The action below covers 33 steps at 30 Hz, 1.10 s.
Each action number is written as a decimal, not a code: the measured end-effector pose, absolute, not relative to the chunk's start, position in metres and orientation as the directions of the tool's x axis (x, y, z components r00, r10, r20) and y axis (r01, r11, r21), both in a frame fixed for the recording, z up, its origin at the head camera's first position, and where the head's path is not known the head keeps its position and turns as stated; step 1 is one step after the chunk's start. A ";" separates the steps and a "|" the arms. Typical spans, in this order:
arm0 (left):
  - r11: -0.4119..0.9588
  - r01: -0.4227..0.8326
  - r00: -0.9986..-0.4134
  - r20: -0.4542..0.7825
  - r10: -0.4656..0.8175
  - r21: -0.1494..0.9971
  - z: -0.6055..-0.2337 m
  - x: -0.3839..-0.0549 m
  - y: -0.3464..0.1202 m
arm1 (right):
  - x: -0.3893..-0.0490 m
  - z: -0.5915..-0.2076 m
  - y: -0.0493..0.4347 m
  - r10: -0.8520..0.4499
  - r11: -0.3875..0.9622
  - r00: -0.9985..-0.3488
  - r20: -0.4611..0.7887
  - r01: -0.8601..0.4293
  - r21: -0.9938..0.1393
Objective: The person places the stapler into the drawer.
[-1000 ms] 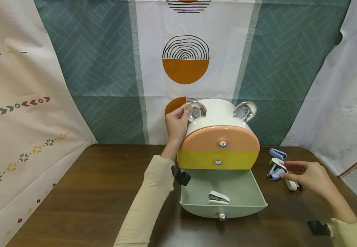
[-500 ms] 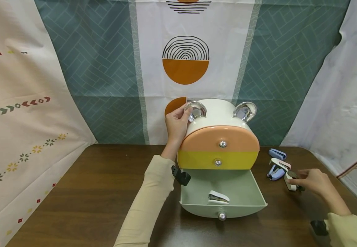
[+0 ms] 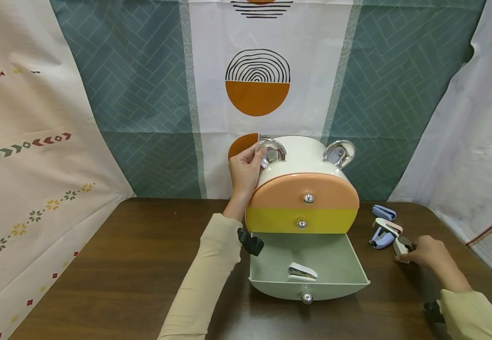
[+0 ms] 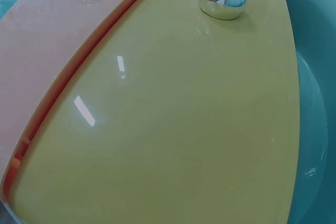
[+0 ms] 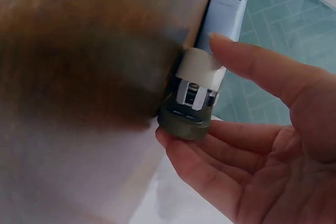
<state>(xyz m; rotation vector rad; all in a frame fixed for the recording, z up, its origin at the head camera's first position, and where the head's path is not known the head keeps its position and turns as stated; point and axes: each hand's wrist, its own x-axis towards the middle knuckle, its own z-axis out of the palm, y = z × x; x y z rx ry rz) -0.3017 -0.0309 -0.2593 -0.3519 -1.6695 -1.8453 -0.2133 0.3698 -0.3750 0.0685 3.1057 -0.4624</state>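
A white, rounded drawer box (image 3: 301, 156) with silver ears stands on the table. My left hand (image 3: 244, 172) grips its left silver ear (image 3: 273, 150); that hand is outside the left wrist view. The bottom green drawer (image 3: 335, 255) is pulled out, with a white mini stapler (image 3: 302, 272) lying in it. At the right, my right hand (image 3: 430, 257) pinches a small cream and olive-green stapler-like tool (image 3: 401, 248). In the right wrist view, the thumb (image 5: 247, 61) lies at its cream part and the fingers curl under its olive end (image 5: 184, 124).
Beyond the right hand lie a blue stapler (image 3: 384, 212), a white and pink piece (image 3: 388, 226) and a light blue piece with parted jaws (image 3: 382, 239). The orange drawer (image 3: 280, 191) and yellow drawer (image 3: 271, 221) are closed. A patterned cloth (image 3: 152, 118) hangs behind the table.
My right hand has moved from the white and pink and light blue pieces toward the front right, and now holds the cream and olive-green tool. The left hand stays on the ear.
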 end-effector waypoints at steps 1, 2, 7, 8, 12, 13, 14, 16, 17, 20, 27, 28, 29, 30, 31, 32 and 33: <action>-0.009 0.601 -0.772 0.578 -0.264 0.799 -0.259 -0.302 -0.031 | -0.213 -0.375 0.370 0.042 0.957 -0.999 -0.005 0.042 -0.286; -0.008 0.603 -0.771 0.580 -0.264 0.798 -0.259 -0.302 -0.031 | -0.214 -0.376 0.370 0.039 0.959 -0.999 -0.003 0.039 -0.280; -0.011 0.613 -0.764 0.589 -0.262 0.790 -0.259 -0.302 -0.030 | -0.212 -0.374 0.371 0.034 0.958 -0.999 0.003 0.032 -0.285; -0.011 0.612 -0.765 0.589 -0.261 0.791 -0.259 -0.303 -0.030 | -0.211 -0.372 0.372 0.030 0.957 -1.000 0.001 0.029 -0.288; -0.015 0.607 -0.770 0.583 -0.260 0.795 -0.260 -0.304 -0.030 | -0.208 -0.364 0.373 0.018 0.952 -1.000 0.005 0.015 -0.306; -0.016 0.606 -0.771 0.582 -0.260 0.795 -0.260 -0.304 -0.030 | -0.206 -0.362 0.372 0.012 0.951 -1.000 0.016 0.007 -0.308; -0.015 0.605 -0.771 0.581 -0.260 0.796 -0.260 -0.304 -0.030 | -0.204 -0.360 0.371 0.007 0.950 -1.000 0.028 -0.002 -0.311; -0.013 0.603 -0.771 0.580 -0.263 0.797 -0.260 -0.304 -0.031 | -0.200 -0.356 0.368 0.000 0.948 -0.998 0.057 -0.018 -0.317; -0.009 0.602 -0.772 0.579 -0.263 0.798 -0.260 -0.304 -0.031 | -0.198 -0.354 0.367 -0.006 0.948 -0.998 0.070 -0.028 -0.318; -0.004 0.598 -0.773 0.576 -0.265 0.801 -0.260 -0.304 -0.031 | -0.189 -0.346 0.361 -0.023 0.947 -0.994 0.105 -0.055 -0.317; -0.019 0.606 -0.770 0.580 -0.265 0.795 -0.258 -0.302 -0.030 | -0.171 -0.329 0.345 -0.045 0.938 -0.982 0.186 -0.105 -0.330; -0.018 0.606 -0.770 0.581 -0.265 0.795 -0.258 -0.302 -0.030 | -0.168 -0.327 0.342 -0.045 0.935 -0.980 0.196 -0.110 -0.337; -0.018 0.606 -0.770 0.581 -0.265 0.795 -0.258 -0.302 -0.030 | -0.165 -0.324 0.339 -0.046 0.931 -0.978 0.205 -0.116 -0.346; -0.018 0.605 -0.770 0.580 -0.266 0.796 -0.259 -0.302 -0.030 | -0.162 -0.321 0.335 -0.044 0.926 -0.976 0.213 -0.120 -0.359; -0.017 0.604 -0.770 0.579 -0.268 0.797 -0.259 -0.302 -0.030 | -0.159 -0.319 0.331 -0.045 0.919 -0.973 0.225 -0.128 -0.374; -0.015 0.604 -0.770 0.579 -0.270 0.797 -0.259 -0.302 -0.030 | -0.156 -0.317 0.327 -0.046 0.909 -0.971 0.234 -0.137 -0.393; -0.015 0.605 -0.769 0.579 -0.271 0.796 -0.259 -0.302 -0.030 | -0.154 -0.314 0.324 -0.051 0.898 -0.968 0.244 -0.151 -0.414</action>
